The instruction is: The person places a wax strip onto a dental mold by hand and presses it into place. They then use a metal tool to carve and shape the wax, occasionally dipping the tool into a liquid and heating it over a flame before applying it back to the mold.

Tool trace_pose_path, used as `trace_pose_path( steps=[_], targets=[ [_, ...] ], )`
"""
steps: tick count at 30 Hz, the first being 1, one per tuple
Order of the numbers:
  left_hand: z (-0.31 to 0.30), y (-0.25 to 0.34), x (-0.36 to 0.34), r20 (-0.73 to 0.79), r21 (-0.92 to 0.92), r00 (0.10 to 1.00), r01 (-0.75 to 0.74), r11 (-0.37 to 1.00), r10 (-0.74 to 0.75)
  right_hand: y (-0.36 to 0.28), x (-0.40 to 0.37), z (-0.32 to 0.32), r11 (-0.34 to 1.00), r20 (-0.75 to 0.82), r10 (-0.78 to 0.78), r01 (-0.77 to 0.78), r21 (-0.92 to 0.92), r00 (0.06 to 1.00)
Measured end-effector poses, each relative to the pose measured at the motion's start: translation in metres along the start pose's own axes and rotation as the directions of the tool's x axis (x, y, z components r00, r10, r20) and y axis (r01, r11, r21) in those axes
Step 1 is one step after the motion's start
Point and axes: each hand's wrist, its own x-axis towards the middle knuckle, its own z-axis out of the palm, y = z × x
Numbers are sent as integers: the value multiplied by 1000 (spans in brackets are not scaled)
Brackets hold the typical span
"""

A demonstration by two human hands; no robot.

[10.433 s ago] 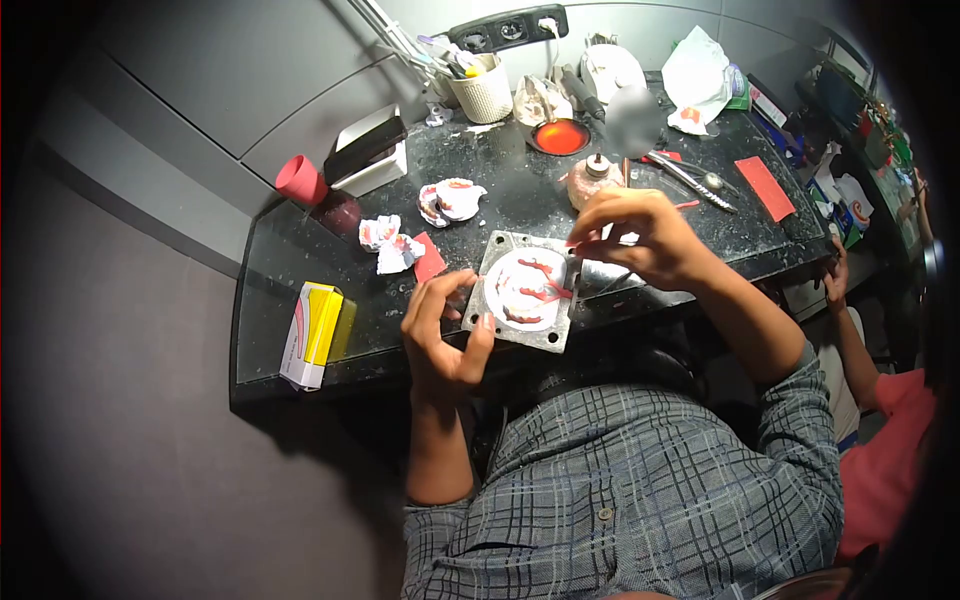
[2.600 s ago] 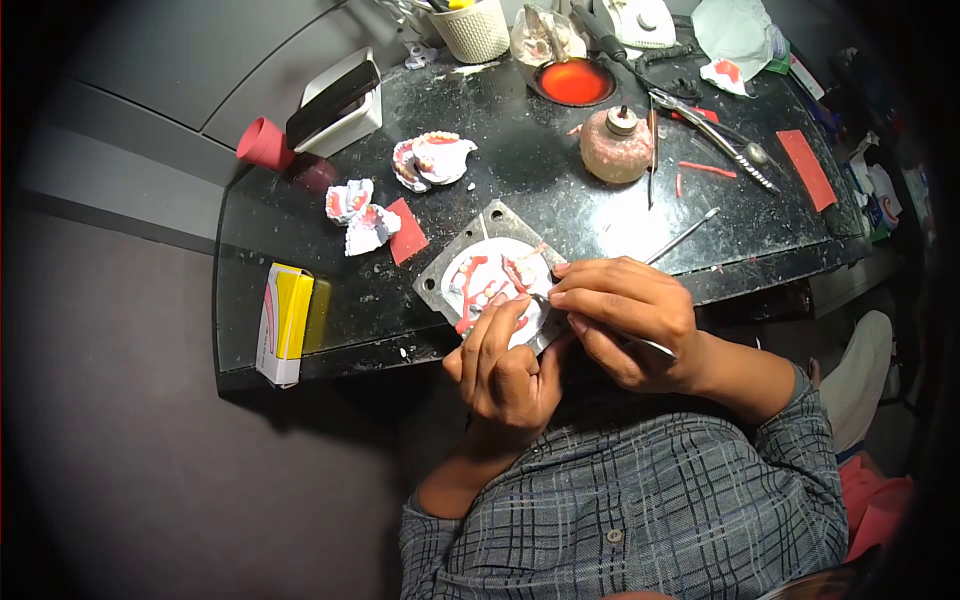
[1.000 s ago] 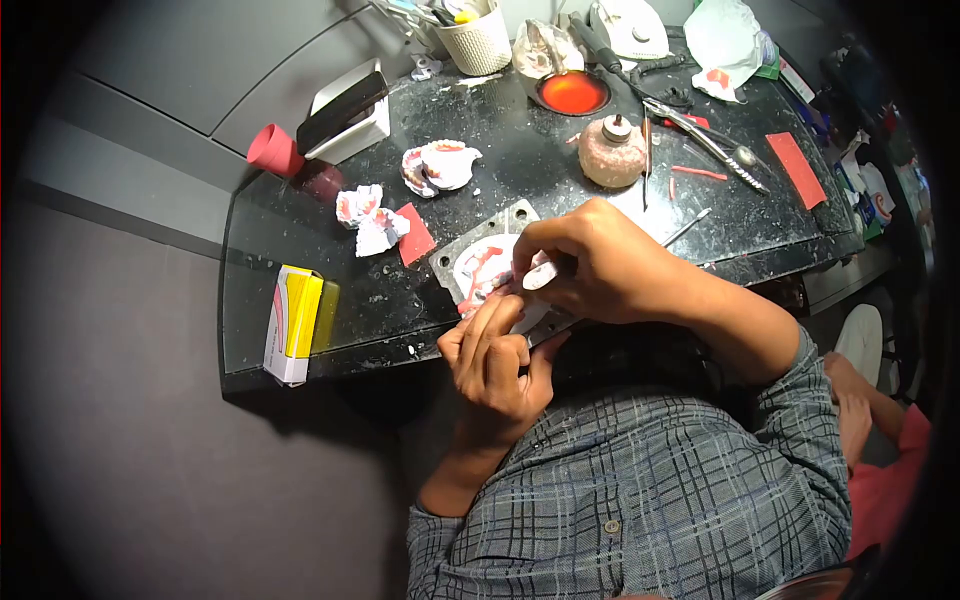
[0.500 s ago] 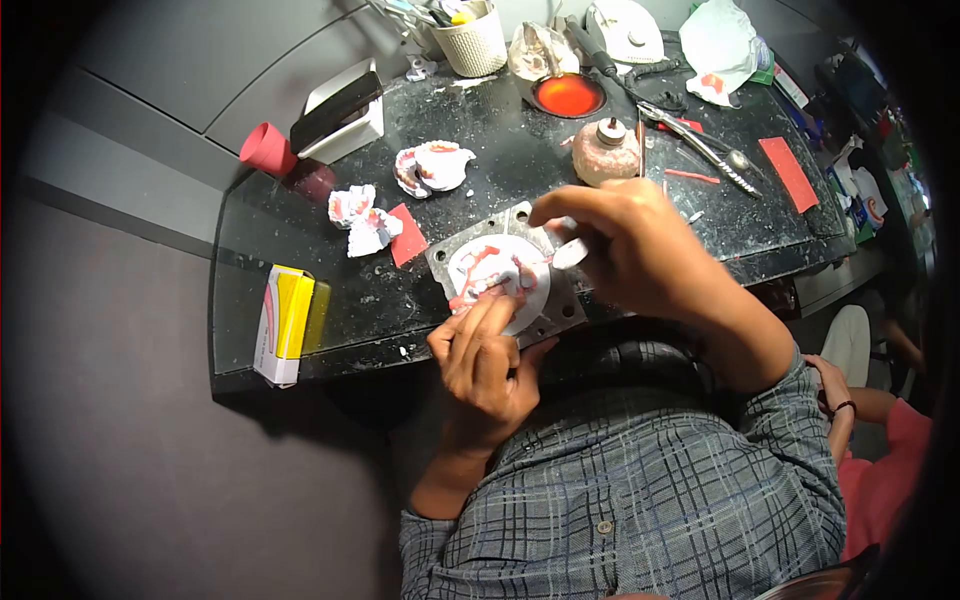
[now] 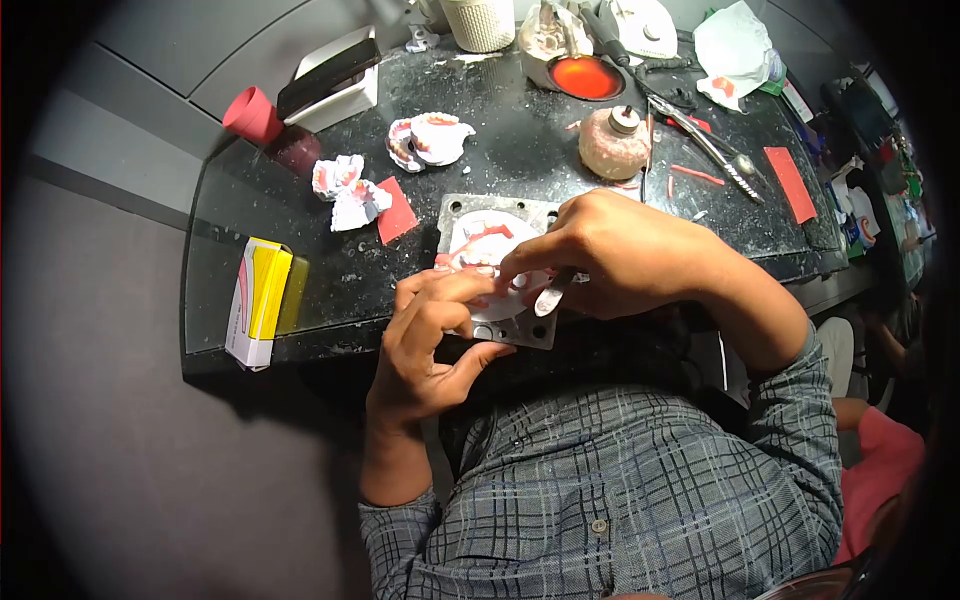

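A square metal plate (image 5: 455,207) at the table's front edge carries a round white plaster piece (image 5: 508,226) with pink wax on it. My left hand (image 5: 430,335) grips the plate's front left side, thumb at its lower edge and fingers on the plaster. My right hand (image 5: 590,255) is closed around a small tool (image 5: 549,298) whose pale, spoon-like end points down over the plate's right side. The right fingertips are at the middle of the plaster, close to the left fingers, and hide part of it.
On the black table (image 5: 400,270) are plaster models (image 5: 430,140), a pink wax sheet (image 5: 397,210), a burner (image 5: 614,143), a dish of red wax (image 5: 585,77), metal instruments (image 5: 710,145) and a yellow box (image 5: 262,300). A person in pink (image 5: 880,470) is at the right.
The plate has turned. My right hand has moved left and down onto the plaster, its tool now pointing down. My left hand has shifted left along the plate. The camera view has shifted slightly.
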Motion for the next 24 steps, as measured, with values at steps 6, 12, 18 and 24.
trace_pose_path(
  steps=[6,12,18,24],
  targets=[
    [-1,-5,4,-47,-100,998,-46,994,41,0,2,-2,1000,37,10,-9,-24,999],
    [0,-4,10,-54,-18,998,-42,999,41,-3,8,3,999,-23,35,-35,-6,999],
    [-3,-2,9,-44,-25,999,-26,999,25,-17,22,-7,994,40,42,-37,-106,998],
    [-4,-3,2,-73,35,996,-51,998,53,-25,32,-10,972,116,173,-151,-178,978]
  ],
)
